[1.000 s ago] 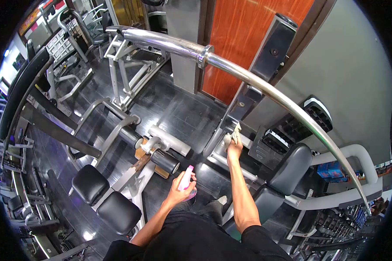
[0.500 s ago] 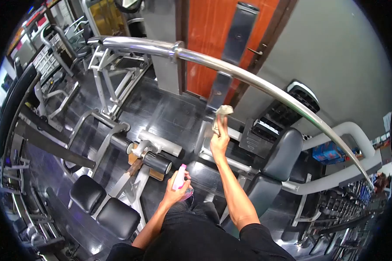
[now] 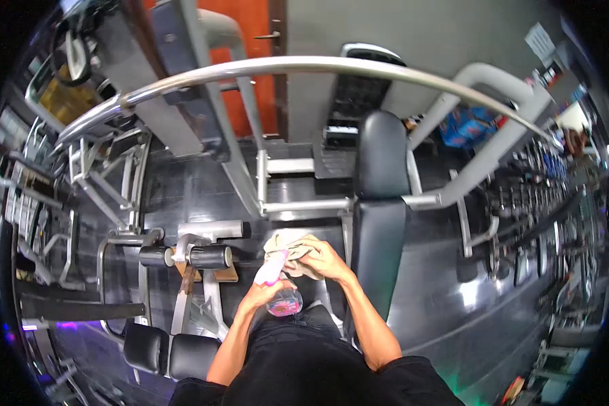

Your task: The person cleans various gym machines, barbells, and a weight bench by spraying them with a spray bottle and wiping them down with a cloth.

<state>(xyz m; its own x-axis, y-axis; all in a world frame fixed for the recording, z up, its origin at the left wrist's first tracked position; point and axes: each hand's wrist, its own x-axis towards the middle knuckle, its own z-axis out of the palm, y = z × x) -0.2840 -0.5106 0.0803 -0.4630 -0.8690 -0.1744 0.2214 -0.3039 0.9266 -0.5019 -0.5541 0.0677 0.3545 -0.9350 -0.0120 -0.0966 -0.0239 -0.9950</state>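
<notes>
In my left hand [image 3: 258,295] is a spray bottle [image 3: 285,303] with a white and pink head and a clear lower part showing pink. Its nozzle end points up against a pale cloth [image 3: 292,245], which my right hand [image 3: 323,258] grips by its right side. Both hands are close together in front of my body, above the dark floor. Just right of them stands a bench with a black padded backrest [image 3: 382,155] and a long seat pad [image 3: 379,250].
A curved chrome bar [image 3: 304,65] arches across the view beyond my hands. To the left is a machine with black roller pads [image 3: 210,257] and seat pads [image 3: 193,355]. Dumbbell racks [image 3: 528,193] line the right side, and an orange door [image 3: 247,68] stands ahead.
My right hand has drawn the cloth back from the upright post to the spray bottle in my left hand. The view has turned to the right.
</notes>
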